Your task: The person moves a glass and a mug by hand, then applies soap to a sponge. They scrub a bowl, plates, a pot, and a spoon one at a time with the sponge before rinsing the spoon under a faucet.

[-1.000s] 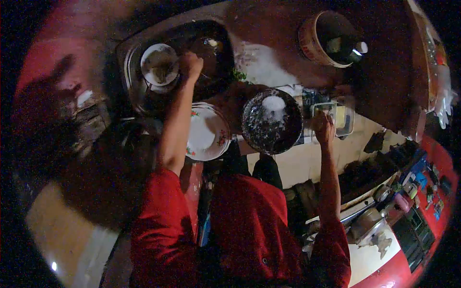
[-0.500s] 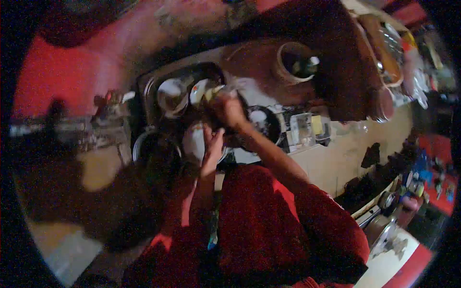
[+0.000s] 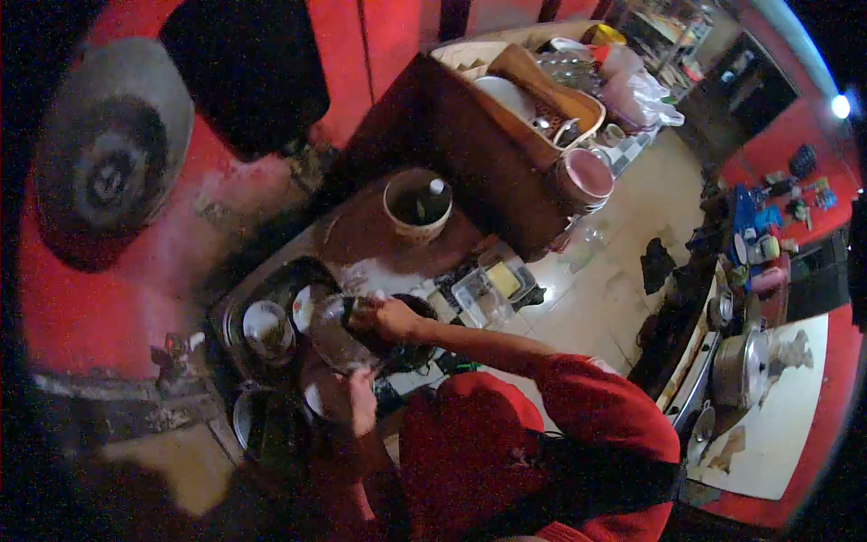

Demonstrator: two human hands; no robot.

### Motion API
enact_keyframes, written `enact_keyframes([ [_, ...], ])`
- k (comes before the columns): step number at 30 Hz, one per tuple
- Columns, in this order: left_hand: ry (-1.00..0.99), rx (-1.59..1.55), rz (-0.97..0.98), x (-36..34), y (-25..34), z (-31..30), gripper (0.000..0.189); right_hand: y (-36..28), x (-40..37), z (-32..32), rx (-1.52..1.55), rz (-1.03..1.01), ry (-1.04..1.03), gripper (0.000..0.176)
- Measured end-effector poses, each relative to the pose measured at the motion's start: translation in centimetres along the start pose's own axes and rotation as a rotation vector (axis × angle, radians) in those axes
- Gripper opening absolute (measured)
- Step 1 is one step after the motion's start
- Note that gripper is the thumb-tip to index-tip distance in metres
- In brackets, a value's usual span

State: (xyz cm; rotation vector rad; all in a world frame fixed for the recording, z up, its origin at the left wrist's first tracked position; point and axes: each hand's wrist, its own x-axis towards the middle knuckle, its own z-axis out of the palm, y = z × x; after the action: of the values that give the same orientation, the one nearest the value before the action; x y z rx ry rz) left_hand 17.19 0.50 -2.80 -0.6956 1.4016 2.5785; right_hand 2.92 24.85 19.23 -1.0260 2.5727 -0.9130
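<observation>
Over the dark sink basin (image 3: 237, 307), a round, shiny metal pan or lid (image 3: 334, 341) is tilted between my hands. My left hand (image 3: 363, 397) grips its near rim, fingers closed. My right hand (image 3: 397, 321) lies at its right side, closed around something dark (image 3: 363, 313) whose kind I cannot make out. A white bowl (image 3: 268, 330) sits in the basin to the left, and a white plate (image 3: 305, 307) shows partly behind the pan. In front of the basin stands a dark pot (image 3: 246, 420). Shadow hides part of the left hand's fingers.
A bucket (image 3: 417, 212) with a bottle inside stands behind the basin. Clear plastic tubs (image 3: 483, 300) and a yellow sponge (image 3: 502, 280) lie to the right. A brown cabinet (image 3: 470, 149) carries a wooden tray (image 3: 569, 99). A large basin (image 3: 113, 135) hangs on the red wall.
My view has swung up and to the right, showing more wall and floor. The round metal pan or lid now shows tilted between my hands; the right hand is less blurred.
</observation>
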Motion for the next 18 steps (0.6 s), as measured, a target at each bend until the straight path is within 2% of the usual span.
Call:
enact_keyframes([
  [1,0.062,0.034,0.091,-3.9,1.8,7.7,0.033,0.0,1.0,-0.6,0.165,0.26,0.086,0.044],
  [2,0.117,0.163,0.146,-4.8,2.6,10.5,0.04,-0.2,1.6,-0.2,0.154,0.261,0.104,0.044],
  [4,0.094,0.08,0.097,-3.0,4.2,11.7,0.031,-0.8,1.9,2.5,0.226,-0.159,0.231,0.052],
  [5,0.043,0.14,0.082,-4.1,6.8,12.8,0.023,-2.9,0.1,0.8,0.175,-0.38,0.381,0.056],
  [6,-0.004,0.198,0.065,-5.3,9.5,14.2,0.016,-2.2,-0.4,0.4,0.148,-0.432,0.158,0.061],
  [7,0.023,0.115,0.038,-5.8,9.8,14.4,0.006,-1.4,-0.7,-0.7,0.159,-0.323,0.088,0.061],
  [8,0.011,0.113,0.041,-6.1,9.8,15.0,0.006,-1.1,-0.8,-2.4,0.168,-0.212,0.018,0.061],
  [9,-0.044,0.051,0.022,-6.9,9.7,15.4,0.006,-0.3,0.1,-1.7,-0.012,-0.102,0.122,0.059],
  [10,-0.098,-0.009,0.004,-7.5,9.7,15.9,0.006,-1.1,0.0,-2.1,-0.014,-0.095,0.124,0.059],
  [12,-0.13,0.094,0.022,-5.5,9.4,14.4,0.01,-3.8,-0.1,-3.5,0.236,-0.238,0.227,0.062],
  [14,0.059,0.847,1.067,-6.1,12.2,14.6,0.014,-4.3,-1.1,-0.9,-0.036,-0.393,0.167,0.078],
  [16,-0.182,0.398,0.329,-2.5,13.6,8.5,0.017,-6.2,-1.9,-3.5,-0.123,-0.391,0.003,0.083],
  [17,-0.133,0.11,0.11,-2.4,12.8,7.6,0.023,-4.9,-1.1,-1.1,-0.098,-0.409,0.083,0.081],
  [18,-0.068,-0.188,-0.088,-3.3,15.1,11.6,0.03,-5.2,0.0,-0.9,0.006,-0.34,0.043,0.08],
])
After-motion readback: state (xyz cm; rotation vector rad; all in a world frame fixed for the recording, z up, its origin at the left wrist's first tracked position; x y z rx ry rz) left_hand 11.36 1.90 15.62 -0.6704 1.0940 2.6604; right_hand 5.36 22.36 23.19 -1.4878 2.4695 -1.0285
